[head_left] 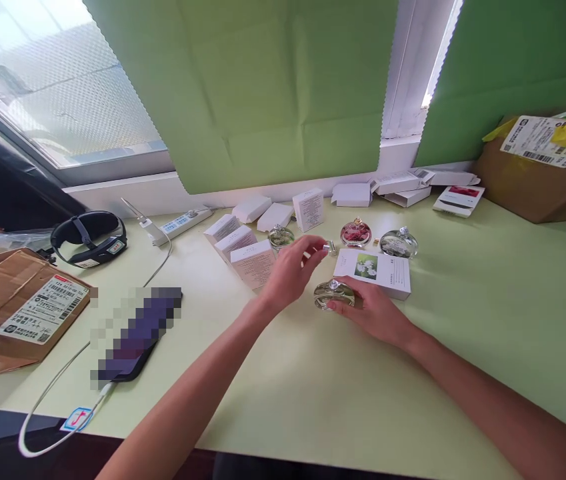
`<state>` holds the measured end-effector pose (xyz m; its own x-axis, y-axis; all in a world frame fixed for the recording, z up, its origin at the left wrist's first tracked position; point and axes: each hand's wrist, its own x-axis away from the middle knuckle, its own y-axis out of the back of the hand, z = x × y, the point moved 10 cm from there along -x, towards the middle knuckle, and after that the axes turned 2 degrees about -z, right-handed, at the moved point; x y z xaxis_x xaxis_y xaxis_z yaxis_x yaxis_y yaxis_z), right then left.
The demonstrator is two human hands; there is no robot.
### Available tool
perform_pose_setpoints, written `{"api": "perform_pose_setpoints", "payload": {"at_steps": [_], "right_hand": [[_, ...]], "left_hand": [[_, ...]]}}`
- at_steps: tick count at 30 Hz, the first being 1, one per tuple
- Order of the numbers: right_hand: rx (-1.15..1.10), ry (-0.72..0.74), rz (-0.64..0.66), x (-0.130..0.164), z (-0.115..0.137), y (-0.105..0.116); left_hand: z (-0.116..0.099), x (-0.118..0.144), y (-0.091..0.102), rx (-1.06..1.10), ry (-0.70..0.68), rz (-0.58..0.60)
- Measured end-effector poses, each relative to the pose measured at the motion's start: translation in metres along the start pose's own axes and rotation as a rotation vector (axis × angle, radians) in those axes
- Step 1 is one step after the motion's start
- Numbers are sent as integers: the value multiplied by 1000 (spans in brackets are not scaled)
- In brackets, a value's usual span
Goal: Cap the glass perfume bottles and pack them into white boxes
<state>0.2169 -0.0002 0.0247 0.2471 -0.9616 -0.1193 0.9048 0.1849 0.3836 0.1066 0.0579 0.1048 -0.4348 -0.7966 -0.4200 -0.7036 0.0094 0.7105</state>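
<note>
Round glass bottle (pixel 333 294), right hand (pixel 370 311) steadying, left hand (pixel 290 270) pinching small cap (pixel 331 249)

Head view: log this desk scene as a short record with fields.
surface: pale green desk
left hand: pinching a small silver cap above the desk
right hand: steadying a round clear glass bottle on the desk
beside bottle: flat white box with a flower picture
behind: red-filled round glass bottle, small white cartons
far left: brown parcel with a shipping label

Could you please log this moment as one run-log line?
left hand: holds small cap | right hand: steadies round glass bottle on table | white box: beside bottle
</note>
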Motion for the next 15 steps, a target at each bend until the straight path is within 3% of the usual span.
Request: {"api": "perform_pose_setpoints", "payload": {"at_steps": [2, 5, 15], "right_hand": [[4, 7, -10, 0, 2, -1], [-5, 27, -14, 0, 6, -3], [-1, 34, 12, 9, 3, -6]], "left_hand": [[0, 26, 1, 211, 11, -39], [4, 44, 2, 330, 14, -74], [-12, 53, 0, 154, -203, -13]]}}
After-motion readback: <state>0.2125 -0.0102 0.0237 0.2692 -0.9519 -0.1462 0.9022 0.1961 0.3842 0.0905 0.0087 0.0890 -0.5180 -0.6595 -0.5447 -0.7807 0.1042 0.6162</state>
